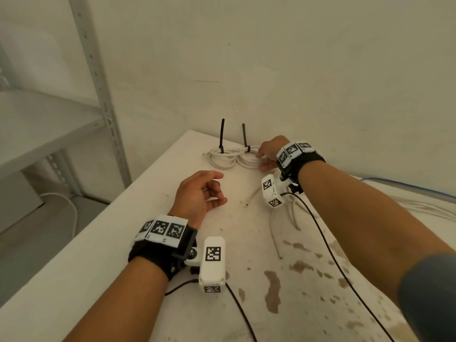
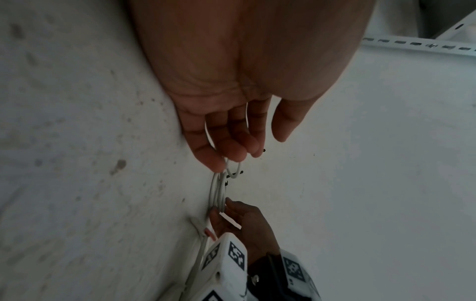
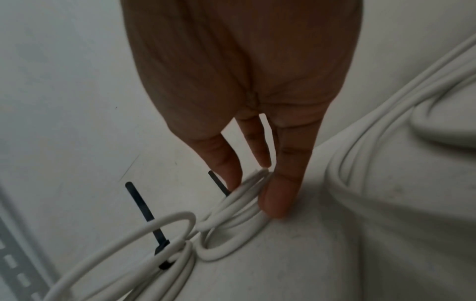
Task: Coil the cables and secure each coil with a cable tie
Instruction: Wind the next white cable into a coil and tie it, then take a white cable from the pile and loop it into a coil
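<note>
Right hand reaches to the far edge of the white table, where its thumb and fingers pinch the near-side strands of the right coil of white cable; the right wrist view shows the thumb pressed on top of the bundle and the fingers behind it. Just beyond those fingers, a black cable tie wraps this coil and its tail stands up against the wall. To the left of the hand, touching the held coil, lies the left coil, cinched with a second black cable tie whose tail also points upward. Left hand hangs above the table, nearer the person than both coils and well apart from them, palm turned inward, fingers loosely curled, holding nothing. Loose white cable ends trail on the table under and behind the right wrist, and more uncoiled white cable lies further to the right of that arm. A thin black cord runs from the right wrist camera back toward the person. Brown stains mark the table between the forearms. Left of the left hand stands a grey metal shelf.
</note>
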